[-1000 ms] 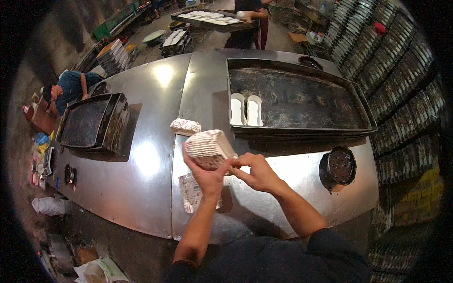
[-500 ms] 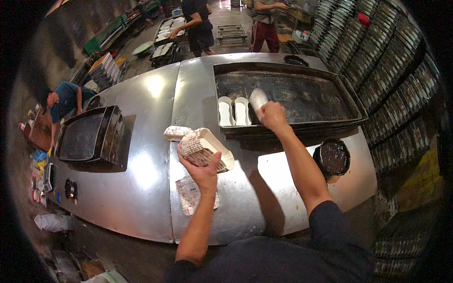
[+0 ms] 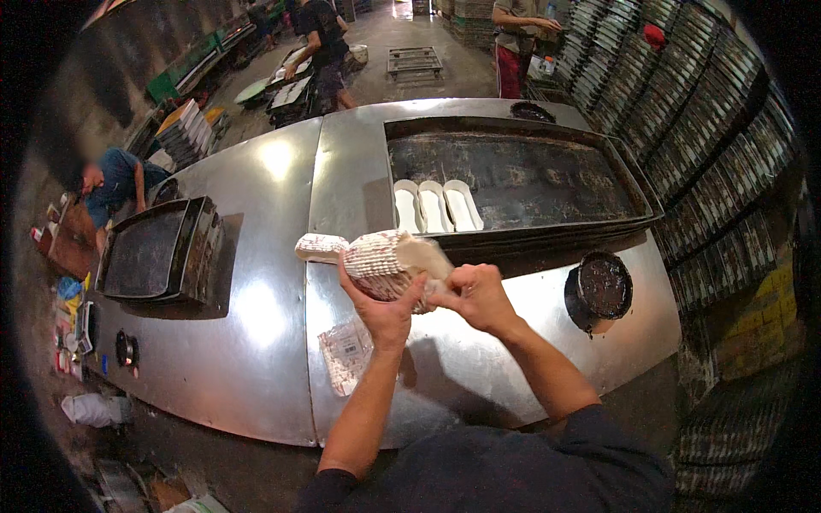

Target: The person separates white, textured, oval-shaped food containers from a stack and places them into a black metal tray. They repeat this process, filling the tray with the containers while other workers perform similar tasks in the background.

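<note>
My left hand (image 3: pixel 380 312) is closed round a stack of paper baking cups (image 3: pixel 373 259), boat-shaped with pleated, brown-speckled sides. At the stack's right end my right hand (image 3: pixel 479 297) pinches the edge of the front paper cup (image 3: pixel 425 256), slightly blurred. Ahead of my hands sits a dark metal baking tray (image 3: pixel 547 167) on top of other trays. Three paper cups (image 3: pixel 434 207) stand side by side in its near left corner. Another small stack of cups (image 3: pixel 321 248) lies on the table just left of my left hand.
The metal table (image 3: pixel 265 359) also bears a printed clear wrapper (image 3: pixel 346 355), a round container of dark, glossy stuff (image 3: pixel 605 285) at right and another tray stack (image 3: pixel 154 252) at left. Tall tray stacks (image 3: pixel 667 111) line the right side. Co-workers (image 3: pixel 321 43) stand beyond the table.
My right hand has come back from the tray to the stack in my left hand. The cup it was holding now stands as the third one in the tray's corner.
</note>
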The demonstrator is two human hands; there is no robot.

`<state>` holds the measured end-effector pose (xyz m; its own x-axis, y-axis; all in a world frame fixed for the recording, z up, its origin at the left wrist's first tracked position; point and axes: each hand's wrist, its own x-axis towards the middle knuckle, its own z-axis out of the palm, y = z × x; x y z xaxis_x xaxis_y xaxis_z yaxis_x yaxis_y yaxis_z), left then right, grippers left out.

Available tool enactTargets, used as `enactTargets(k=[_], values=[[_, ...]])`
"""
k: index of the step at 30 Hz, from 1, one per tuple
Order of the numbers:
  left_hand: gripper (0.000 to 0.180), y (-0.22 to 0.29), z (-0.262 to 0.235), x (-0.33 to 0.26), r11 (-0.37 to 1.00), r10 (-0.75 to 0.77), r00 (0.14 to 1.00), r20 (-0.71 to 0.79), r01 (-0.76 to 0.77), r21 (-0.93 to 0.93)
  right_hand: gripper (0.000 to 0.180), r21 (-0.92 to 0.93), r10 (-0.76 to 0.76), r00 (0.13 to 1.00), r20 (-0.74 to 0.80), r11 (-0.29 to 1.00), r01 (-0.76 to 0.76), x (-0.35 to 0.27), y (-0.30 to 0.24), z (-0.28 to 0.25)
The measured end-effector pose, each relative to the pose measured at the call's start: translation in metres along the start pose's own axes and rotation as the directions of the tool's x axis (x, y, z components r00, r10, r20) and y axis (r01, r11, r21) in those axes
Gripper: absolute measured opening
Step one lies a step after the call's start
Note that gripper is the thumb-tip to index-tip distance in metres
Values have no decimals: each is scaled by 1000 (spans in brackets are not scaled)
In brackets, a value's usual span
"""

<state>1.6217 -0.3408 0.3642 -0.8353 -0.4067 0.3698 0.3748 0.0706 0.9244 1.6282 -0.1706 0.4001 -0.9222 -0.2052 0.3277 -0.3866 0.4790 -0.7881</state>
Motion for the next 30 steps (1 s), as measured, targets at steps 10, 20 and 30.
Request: enactTargets(k=[10, 20, 30], values=[[119, -11, -8, 5, 1000, 2, 1000, -23, -2, 7, 30, -716, 126, 967, -223, 652, -250, 87, 131, -58], [125, 6, 6, -4, 1000, -6, 997, 73, 8, -26, 19, 76, 59, 991, 117, 995, -68, -6, 5, 8], [116, 5, 13, -22, 991, -101, 990, -95, 91, -100, 32, -605, 74, 920, -385, 733, -312, 67, 143, -135]])
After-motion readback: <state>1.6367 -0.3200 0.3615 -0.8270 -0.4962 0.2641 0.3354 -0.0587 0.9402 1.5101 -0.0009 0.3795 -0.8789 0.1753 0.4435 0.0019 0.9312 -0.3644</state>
